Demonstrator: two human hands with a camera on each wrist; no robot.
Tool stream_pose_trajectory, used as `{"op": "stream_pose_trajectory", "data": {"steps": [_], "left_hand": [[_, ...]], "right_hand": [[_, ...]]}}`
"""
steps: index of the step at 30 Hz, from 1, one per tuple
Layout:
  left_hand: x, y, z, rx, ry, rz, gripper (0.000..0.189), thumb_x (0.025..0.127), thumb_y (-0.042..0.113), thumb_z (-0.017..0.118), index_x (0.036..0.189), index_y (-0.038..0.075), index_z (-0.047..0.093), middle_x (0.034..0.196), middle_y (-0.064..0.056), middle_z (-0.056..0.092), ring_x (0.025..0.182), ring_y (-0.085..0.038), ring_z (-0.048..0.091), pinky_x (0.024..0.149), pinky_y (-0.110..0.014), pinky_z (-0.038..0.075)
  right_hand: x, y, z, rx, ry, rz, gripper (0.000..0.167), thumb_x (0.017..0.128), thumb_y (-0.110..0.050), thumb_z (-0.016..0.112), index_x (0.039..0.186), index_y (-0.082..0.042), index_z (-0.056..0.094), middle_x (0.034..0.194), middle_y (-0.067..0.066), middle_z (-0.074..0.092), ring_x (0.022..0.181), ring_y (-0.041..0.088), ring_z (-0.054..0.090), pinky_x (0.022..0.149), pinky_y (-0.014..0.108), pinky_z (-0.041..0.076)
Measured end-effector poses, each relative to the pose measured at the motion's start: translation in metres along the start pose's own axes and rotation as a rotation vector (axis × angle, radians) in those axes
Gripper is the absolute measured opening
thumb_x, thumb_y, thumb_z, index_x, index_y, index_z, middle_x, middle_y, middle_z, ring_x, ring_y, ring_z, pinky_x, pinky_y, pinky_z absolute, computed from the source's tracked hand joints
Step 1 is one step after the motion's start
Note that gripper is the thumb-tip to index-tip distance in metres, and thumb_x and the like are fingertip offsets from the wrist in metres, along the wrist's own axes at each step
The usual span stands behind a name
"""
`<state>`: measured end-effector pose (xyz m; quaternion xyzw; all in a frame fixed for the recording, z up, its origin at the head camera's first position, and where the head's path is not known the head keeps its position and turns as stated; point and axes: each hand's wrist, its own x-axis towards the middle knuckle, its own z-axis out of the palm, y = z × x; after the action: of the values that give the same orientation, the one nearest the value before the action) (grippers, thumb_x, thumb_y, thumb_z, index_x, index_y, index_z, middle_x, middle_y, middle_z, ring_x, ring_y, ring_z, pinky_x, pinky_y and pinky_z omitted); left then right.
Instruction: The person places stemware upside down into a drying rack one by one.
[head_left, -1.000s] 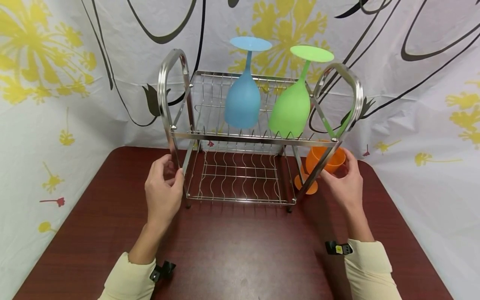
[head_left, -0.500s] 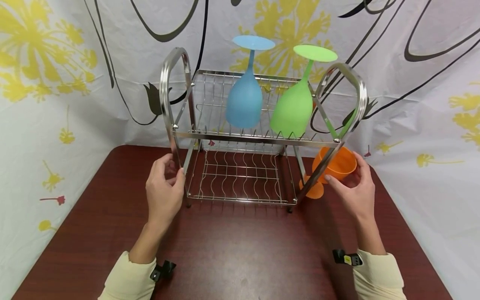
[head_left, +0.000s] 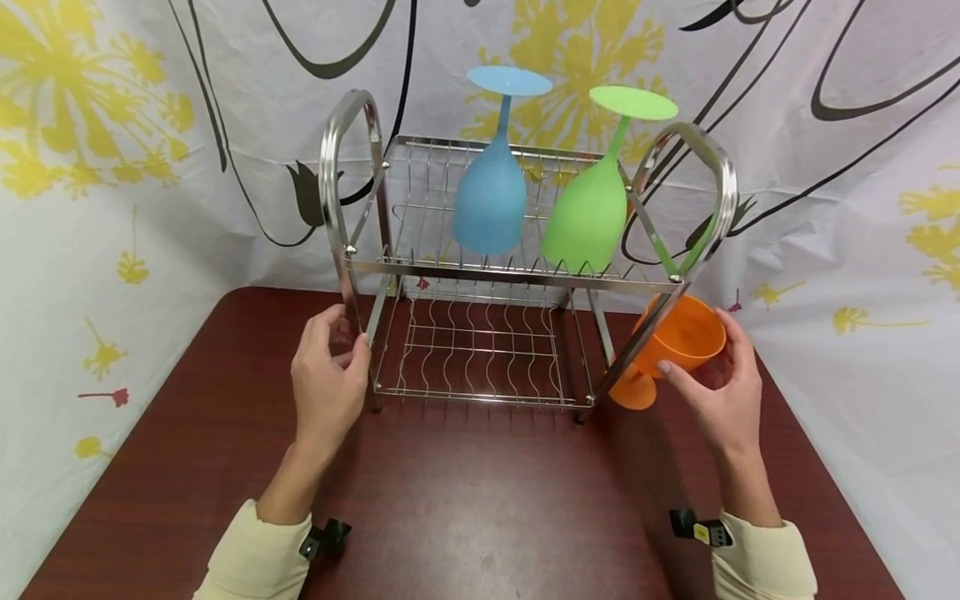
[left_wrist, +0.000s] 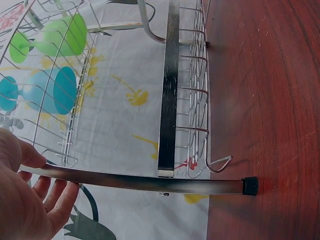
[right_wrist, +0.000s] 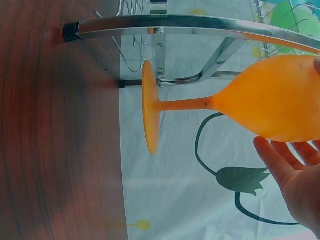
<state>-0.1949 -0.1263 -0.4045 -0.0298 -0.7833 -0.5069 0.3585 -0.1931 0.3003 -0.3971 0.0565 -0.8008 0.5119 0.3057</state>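
Note:
My left hand [head_left: 330, 383] holds the front left leg of a two-tier metal dish rack [head_left: 468, 273], thumb on one side and fingers on the other, as the left wrist view shows. Beside the rack's right side, my right hand [head_left: 720, 392] grips an orange plastic goblet [head_left: 686, 333] by its bowl. The goblet is upright but leans a little, mouth up, and the rack's front right leg crosses in front of it. In the right wrist view its foot [right_wrist: 151, 107] is raised off the table. A blue goblet [head_left: 490, 200] and a green goblet [head_left: 588, 217] stand upside down on the top tier.
The rack stands on a dark red wooden table [head_left: 480, 500] near its back edge. Its lower wire tier [head_left: 480, 350] has wavy rods. A white curtain [head_left: 847, 208] with yellow flowers and dark stems hangs behind and at both sides.
My right hand has moved the orange goblet rightward and slightly toward me, away from the rack's right side. My left hand keeps its place on the rack leg.

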Motion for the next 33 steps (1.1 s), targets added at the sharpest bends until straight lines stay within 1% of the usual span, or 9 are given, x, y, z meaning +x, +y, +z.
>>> {"op": "stream_pose_trajectory", "data": {"steps": [5, 11, 19, 26, 33], "left_hand": [[0.0, 0.0, 0.0, -0.004, -0.005, -0.004, 0.036, 0.085, -0.005, 0.066, 0.119, -0.005, 0.058, 0.099, -0.018, 0.057, 0.089, -0.021, 0.059, 0.069, -0.005, 0.049], [0.001, 0.001, 0.0, -0.004, -0.006, 0.0, 0.036, 0.085, -0.004, 0.066, 0.12, -0.006, 0.057, 0.099, -0.018, 0.057, 0.09, -0.021, 0.06, 0.069, -0.004, 0.048], [0.0, 0.0, 0.001, -0.007, 0.001, -0.01, 0.036, 0.085, -0.004, 0.066, 0.119, -0.005, 0.058, 0.1, -0.018, 0.057, 0.09, -0.021, 0.06, 0.069, -0.005, 0.049], [0.0, -0.001, 0.001, -0.012, 0.009, -0.011, 0.035, 0.085, -0.005, 0.066, 0.118, -0.006, 0.058, 0.099, -0.018, 0.058, 0.089, -0.02, 0.06, 0.069, -0.006, 0.05], [-0.001, -0.001, 0.001, -0.038, 0.016, -0.007, 0.032, 0.084, -0.008, 0.065, 0.116, -0.005, 0.06, 0.098, -0.017, 0.058, 0.088, -0.018, 0.06, 0.068, -0.009, 0.052]], "right_hand": [[-0.004, -0.001, -0.004, 0.041, 0.003, -0.029, 0.084, 0.07, 0.014, 0.074, 0.145, -0.008, 0.042, 0.131, 0.01, 0.054, 0.106, 0.018, 0.058, 0.084, 0.01, 0.049], [-0.009, -0.007, -0.006, 0.082, 0.008, -0.044, 0.083, 0.069, 0.014, 0.073, 0.144, -0.005, 0.042, 0.129, 0.01, 0.054, 0.105, 0.019, 0.057, 0.085, 0.011, 0.049], [-0.015, -0.013, -0.009, 0.197, 0.02, -0.076, 0.081, 0.068, 0.017, 0.071, 0.142, -0.002, 0.044, 0.127, 0.017, 0.054, 0.102, 0.021, 0.058, 0.084, 0.013, 0.051], [-0.02, -0.015, -0.009, 0.354, 0.005, -0.154, 0.08, 0.066, 0.021, 0.07, 0.14, 0.007, 0.042, 0.125, 0.019, 0.054, 0.099, 0.023, 0.058, 0.082, 0.014, 0.052], [-0.025, -0.024, -0.008, 0.436, -0.008, -0.202, 0.08, 0.065, 0.022, 0.069, 0.139, 0.011, 0.04, 0.126, 0.022, 0.053, 0.1, 0.025, 0.057, 0.083, 0.018, 0.052]]}}
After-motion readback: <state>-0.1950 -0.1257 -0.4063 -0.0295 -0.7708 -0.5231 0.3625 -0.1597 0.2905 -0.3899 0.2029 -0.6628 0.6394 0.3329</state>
